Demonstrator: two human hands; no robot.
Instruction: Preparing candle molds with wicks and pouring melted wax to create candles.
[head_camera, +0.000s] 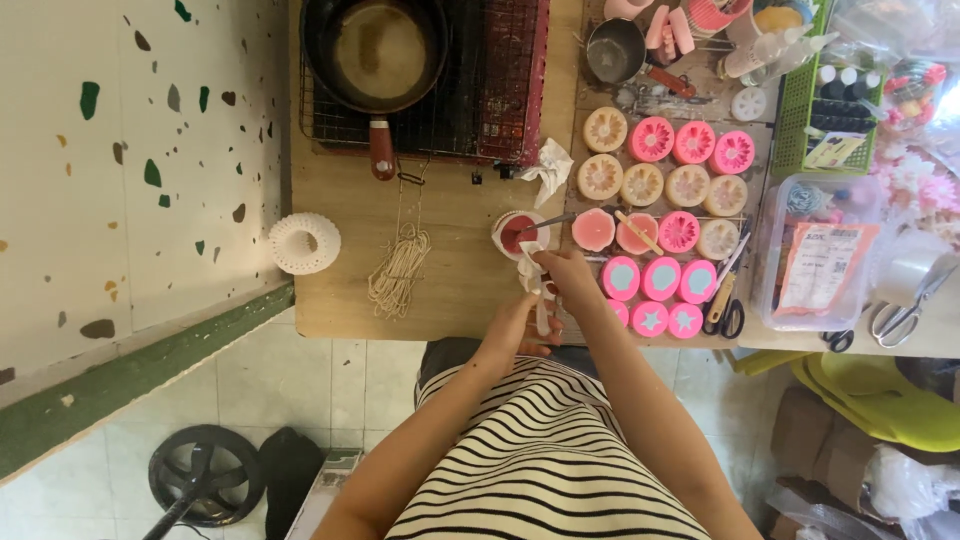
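Note:
My left hand (510, 330) and my right hand (570, 278) meet at the front edge of a wooden table (450, 290), both gripping a crumpled white tissue (533, 275) stained pink. Just beyond the tissue stands a small white cup (515, 234) holding red liquid, with a thin metal stick leaning in it. To the right lie rows of round pink and cream flower-shaped moulds (665, 185); the nearest ones hold pale blue shell and star shapes (660, 280).
A dark frying pan (375, 50) rests on a wire rack at the back. A bundle of pale string (398, 270) and a white ribbed mould (303, 243) lie left. Scissors (730, 315), a clear plastic box (820, 250), a green basket (800, 120) and a small pot (615, 50) crowd the right.

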